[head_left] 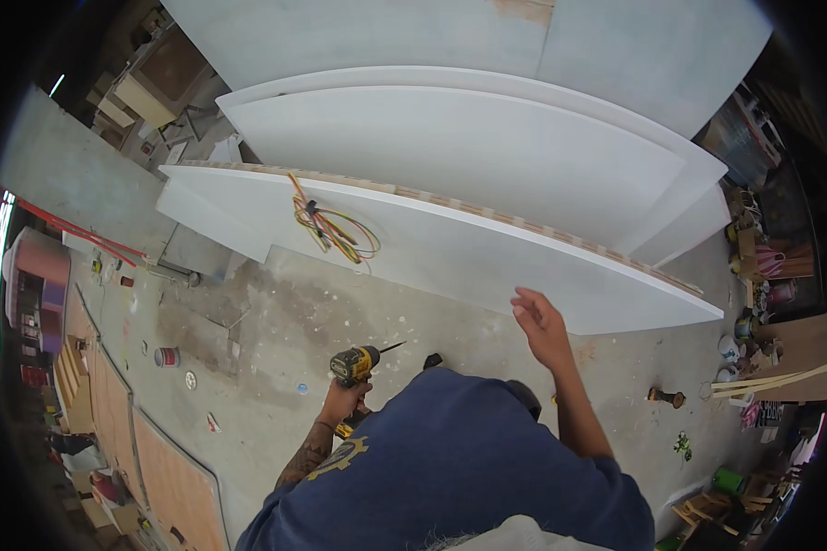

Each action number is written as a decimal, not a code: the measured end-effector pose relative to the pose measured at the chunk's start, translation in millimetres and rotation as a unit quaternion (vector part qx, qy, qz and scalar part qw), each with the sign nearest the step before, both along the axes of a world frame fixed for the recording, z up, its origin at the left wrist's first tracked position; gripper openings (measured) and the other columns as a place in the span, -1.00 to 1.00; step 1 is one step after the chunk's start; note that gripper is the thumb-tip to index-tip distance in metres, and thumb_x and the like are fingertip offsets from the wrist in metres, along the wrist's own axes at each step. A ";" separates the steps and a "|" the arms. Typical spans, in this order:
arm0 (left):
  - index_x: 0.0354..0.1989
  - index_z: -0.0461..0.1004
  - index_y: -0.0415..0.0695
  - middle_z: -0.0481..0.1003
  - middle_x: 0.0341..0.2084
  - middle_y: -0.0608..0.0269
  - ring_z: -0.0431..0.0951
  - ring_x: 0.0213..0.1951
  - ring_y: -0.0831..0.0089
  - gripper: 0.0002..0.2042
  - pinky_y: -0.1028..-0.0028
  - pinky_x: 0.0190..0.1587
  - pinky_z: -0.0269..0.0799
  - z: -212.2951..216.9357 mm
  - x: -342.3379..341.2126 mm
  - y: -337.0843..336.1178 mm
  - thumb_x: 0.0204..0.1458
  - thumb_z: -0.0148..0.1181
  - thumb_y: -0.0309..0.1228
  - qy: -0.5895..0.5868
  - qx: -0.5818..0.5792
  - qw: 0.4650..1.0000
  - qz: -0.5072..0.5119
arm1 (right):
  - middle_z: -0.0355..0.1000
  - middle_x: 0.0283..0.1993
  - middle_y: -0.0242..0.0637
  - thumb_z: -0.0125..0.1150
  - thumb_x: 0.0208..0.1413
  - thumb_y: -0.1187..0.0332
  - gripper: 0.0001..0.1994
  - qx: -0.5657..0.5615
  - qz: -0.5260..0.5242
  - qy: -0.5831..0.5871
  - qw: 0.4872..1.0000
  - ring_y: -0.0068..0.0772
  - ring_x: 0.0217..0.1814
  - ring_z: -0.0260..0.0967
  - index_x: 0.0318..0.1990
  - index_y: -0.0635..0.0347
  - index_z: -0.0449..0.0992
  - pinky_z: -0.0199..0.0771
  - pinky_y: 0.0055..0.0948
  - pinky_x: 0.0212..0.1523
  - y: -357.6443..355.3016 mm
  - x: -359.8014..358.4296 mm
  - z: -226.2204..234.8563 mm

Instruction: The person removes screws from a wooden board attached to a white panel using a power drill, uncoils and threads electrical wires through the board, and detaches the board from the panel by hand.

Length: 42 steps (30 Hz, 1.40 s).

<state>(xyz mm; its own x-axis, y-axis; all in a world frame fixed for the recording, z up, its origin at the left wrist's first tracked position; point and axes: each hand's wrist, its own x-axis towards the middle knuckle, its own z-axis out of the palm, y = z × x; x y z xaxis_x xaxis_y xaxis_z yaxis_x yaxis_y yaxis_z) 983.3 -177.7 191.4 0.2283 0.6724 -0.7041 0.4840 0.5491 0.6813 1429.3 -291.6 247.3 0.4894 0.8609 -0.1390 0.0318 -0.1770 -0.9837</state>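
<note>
My left hand (341, 399) grips a yellow and black cordless drill (356, 364) by its handle. A long thin dark bit sticks out of the chuck and points to the right. My right hand (542, 331) is raised with its fingers apart, holding nothing, just short of the white panel's lower edge as seen here. That long white panel (432, 243) stands on edge across the view. A looped bundle of coloured wires (333, 225) hangs over its front near the left end.
Behind it stands a second white panel unit (469, 129). A paint can (166, 357) stands on the stained concrete floor (276, 386) at left. Another dark tool (666, 398) lies at right. Wooden boards (170, 477) lie lower left, and cans and clutter line the right side.
</note>
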 end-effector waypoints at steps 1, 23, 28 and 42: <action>-0.03 0.62 -0.29 0.51 -0.55 0.33 0.50 -0.58 0.55 -0.72 0.46 -0.51 0.44 18.4 -4.7 18.2 0.10 0.36 -0.46 -0.042 0.012 0.999 -0.007 | 0.64 0.11 -0.21 0.29 0.40 0.29 -0.58 -0.001 0.001 0.004 1.000 -0.41 0.14 0.56 0.34 0.22 0.50 0.53 -0.40 0.11 30.7 -2.2 23.0; -0.02 0.60 -0.29 0.65 -0.35 0.26 0.61 -0.44 0.56 -0.72 0.46 -0.32 0.56 297.7 69.4 281.1 0.13 0.46 -0.49 0.113 0.188 0.969 -0.114 | 0.41 0.29 0.02 0.53 0.09 0.30 -0.36 -0.084 0.405 -0.325 0.851 0.13 0.38 0.38 0.36 0.01 0.48 0.46 -0.01 0.35 401.4 2.6 2.2; 0.01 0.62 -0.26 0.69 -0.30 0.14 0.69 -0.35 0.40 -0.67 0.35 -0.21 0.61 282.3 89.1 347.1 0.13 0.48 -0.38 0.137 0.177 0.946 -0.236 | 0.43 0.26 -0.04 0.55 0.06 0.33 -0.36 -0.125 0.414 -0.318 0.843 0.09 0.35 0.39 0.34 -0.08 0.51 0.46 -0.01 0.35 409.8 -6.8 8.0; 0.12 0.61 -0.26 0.73 -0.18 -0.02 0.74 -0.15 0.27 -0.58 0.28 0.01 0.61 261.9 137.6 431.2 0.17 0.47 -0.29 0.155 0.120 0.894 -0.403 | 0.50 0.24 -0.23 0.53 0.06 0.43 -0.59 -0.150 0.377 -0.261 0.876 -0.04 0.41 0.33 0.11 -0.08 0.70 0.40 -0.02 0.42 424.3 -4.3 6.6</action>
<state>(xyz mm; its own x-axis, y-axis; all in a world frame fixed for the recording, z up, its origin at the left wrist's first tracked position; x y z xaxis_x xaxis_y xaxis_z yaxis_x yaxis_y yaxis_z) 1120.9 253.5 453.3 0.5254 0.5176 -0.6753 0.8428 -0.2074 0.4967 1424.9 132.7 253.9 -0.1382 0.9299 -0.3409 0.6828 -0.1599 -0.7129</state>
